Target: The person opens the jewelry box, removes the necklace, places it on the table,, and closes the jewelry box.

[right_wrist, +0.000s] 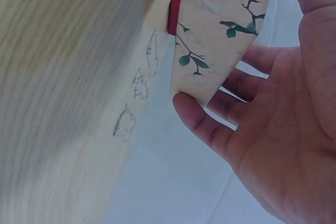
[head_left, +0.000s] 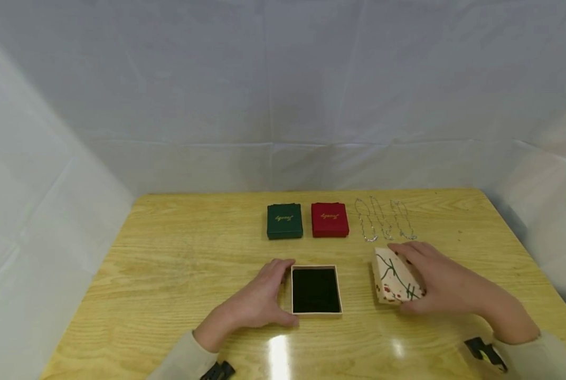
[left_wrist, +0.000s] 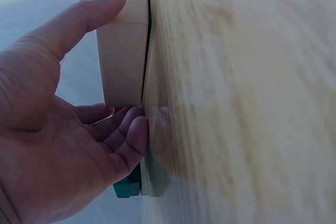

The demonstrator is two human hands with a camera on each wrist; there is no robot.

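Observation:
A square open box base (head_left: 317, 315) with a dark lining lies on the table near its front. My left hand (head_left: 260, 298) holds it at the left side, thumb at the near corner and fingers at the far corner. In the left wrist view the thumb lies along the pale side wall of the box base (left_wrist: 123, 61). To the right, my right hand (head_left: 446, 279) grips a cream box lid (head_left: 394, 277) printed with branches and flowers. The lid looks tilted and raised off the table; the right wrist view shows fingers (right_wrist: 202, 119) along its edge.
Behind the base stand a closed green box (head_left: 284, 221) and a closed red box (head_left: 329, 220), both with gold lettering. Right of them lie thin silver chains (head_left: 367, 221) side by side. Pale cloth (head_left: 264, 105) hangs around the wooden table (head_left: 178, 274).

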